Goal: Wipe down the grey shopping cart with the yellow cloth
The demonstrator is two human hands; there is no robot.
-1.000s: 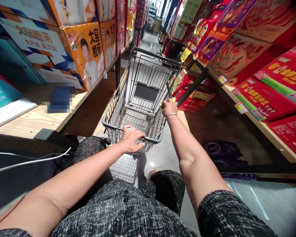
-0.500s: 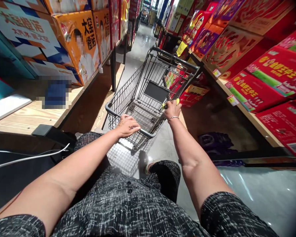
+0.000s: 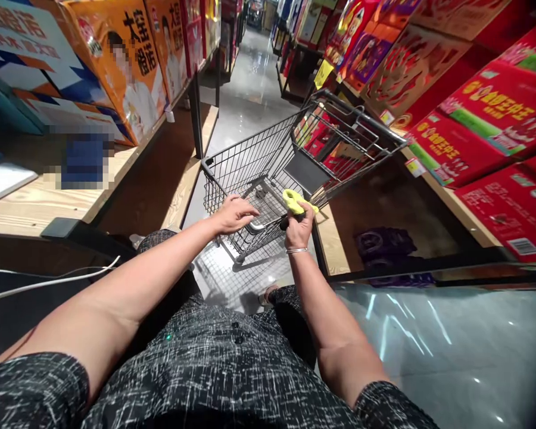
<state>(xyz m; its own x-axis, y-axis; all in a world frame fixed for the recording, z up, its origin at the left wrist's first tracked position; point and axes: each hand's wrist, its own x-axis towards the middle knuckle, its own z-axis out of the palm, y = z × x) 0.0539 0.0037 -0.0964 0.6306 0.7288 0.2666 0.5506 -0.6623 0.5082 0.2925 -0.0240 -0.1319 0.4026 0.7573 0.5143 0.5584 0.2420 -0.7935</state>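
Observation:
A grey wire shopping cart stands slanted in front of me, its near rim close to my body and its handle end pointing away to the right. My left hand lies over the near rim with its fingers stretched out and slightly bent. It holds no object; whether it presses on the rim I cannot tell. My right hand is closed around a yellow-green tool with a loop-like end and a dark part; its exact kind is unclear. That hand is raised just beside the cart's right side.
Orange drink cartons stand on the wooden shelf at left, near a pixelated dark-blue item. Red boxes fill the right shelf, with purple packs below. A white cable hangs at left. The aisle floor runs ahead.
The cart has swung so its handle end points further right. My right hand has moved down and left with the yellow-green tool, showing more of it. My left hand has shifted slightly up.

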